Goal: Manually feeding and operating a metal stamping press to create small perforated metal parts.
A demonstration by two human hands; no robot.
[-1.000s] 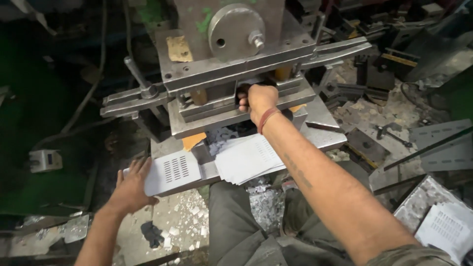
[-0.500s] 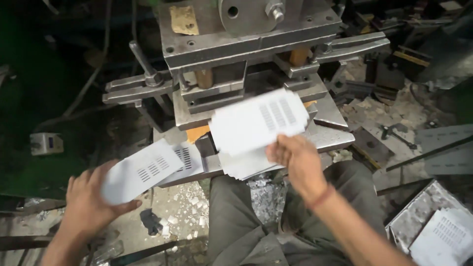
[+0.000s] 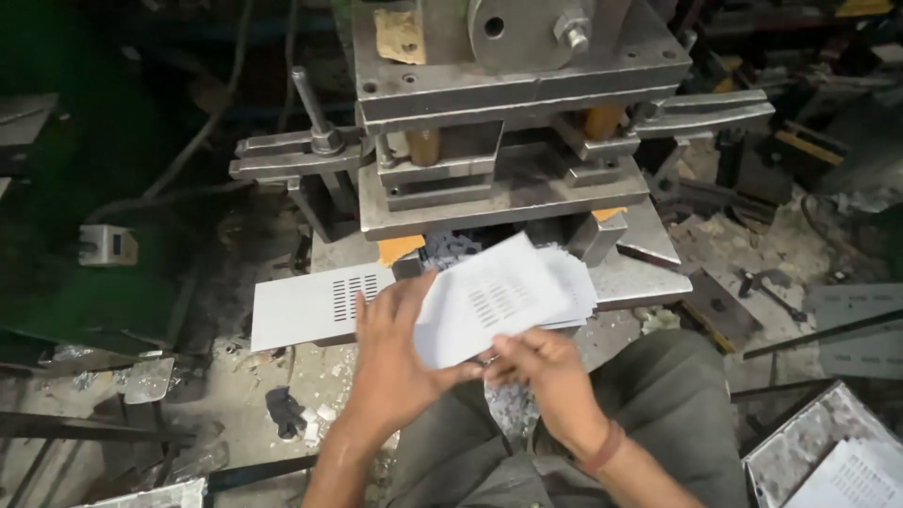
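Observation:
My right hand (image 3: 550,376) grips the lower edge of a white metal sheet (image 3: 494,301) punched with rows of small slots, holding it tilted above my lap. My left hand (image 3: 395,362) meets the same sheet at its left edge, thumb under it and fingers spread along it. Beneath the held sheet lies a small stack of similar white sheets (image 3: 576,282) on the press table. Another white slotted sheet (image 3: 306,306) lies flat at the left of the table, just beyond my left fingertips.
A heavy steel punch press (image 3: 508,122) stands straight ahead, its die plates (image 3: 499,202) just behind the sheets. Metal scrap chips (image 3: 513,414) litter the floor between my knees. A tray of punched white sheets (image 3: 847,470) sits at the lower right. Bars and tools lie on the right.
My right hand drew a sheet out of the press toward my lap. My left hand put its slotted sheet down at the left and moved over to the sheet in my right hand.

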